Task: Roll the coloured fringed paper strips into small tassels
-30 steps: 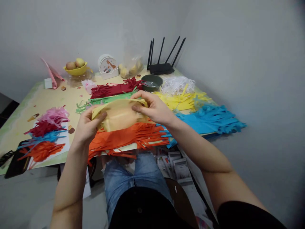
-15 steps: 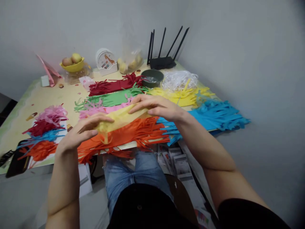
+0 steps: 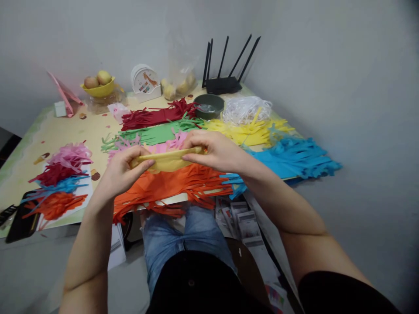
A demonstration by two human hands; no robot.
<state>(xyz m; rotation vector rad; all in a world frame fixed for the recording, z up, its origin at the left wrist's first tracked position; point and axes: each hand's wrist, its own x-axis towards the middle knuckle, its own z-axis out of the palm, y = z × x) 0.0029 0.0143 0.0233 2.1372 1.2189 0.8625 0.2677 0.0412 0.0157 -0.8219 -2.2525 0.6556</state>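
Observation:
Between my two hands stretches a pale yellow sheet of tissue paper (image 3: pixel 168 160), its upper edge gathered into a rolled fold. My left hand (image 3: pixel 126 170) pinches its left end between thumb and fingers. At the other end my right hand (image 3: pixel 212 150) grips it the same way. Just below lies orange fringed paper (image 3: pixel 166 185), partly hanging over the table edge. Pink fringed paper (image 3: pixel 163 147) shows behind the yellow sheet, partly hidden by my hands. Blue fringed paper (image 3: pixel 288 159) lies right of my right hand.
Farther back are green (image 3: pixel 157 134), dark red (image 3: pixel 157 117) and yellow fringed papers (image 3: pixel 242 128), white string (image 3: pixel 247 109), a dark bowl (image 3: pixel 209 111) and a black router (image 3: pixel 223 85). At left, tissue tassels (image 3: pixel 62 185) lie beside a phone (image 3: pixel 20 222). A fruit bowl (image 3: pixel 100 90) stands behind.
My fingers have closed on the yellow tissue paper, which was spread flatter under my looser hands. Its upper edge is now folded into a narrow roll and pulled straight.

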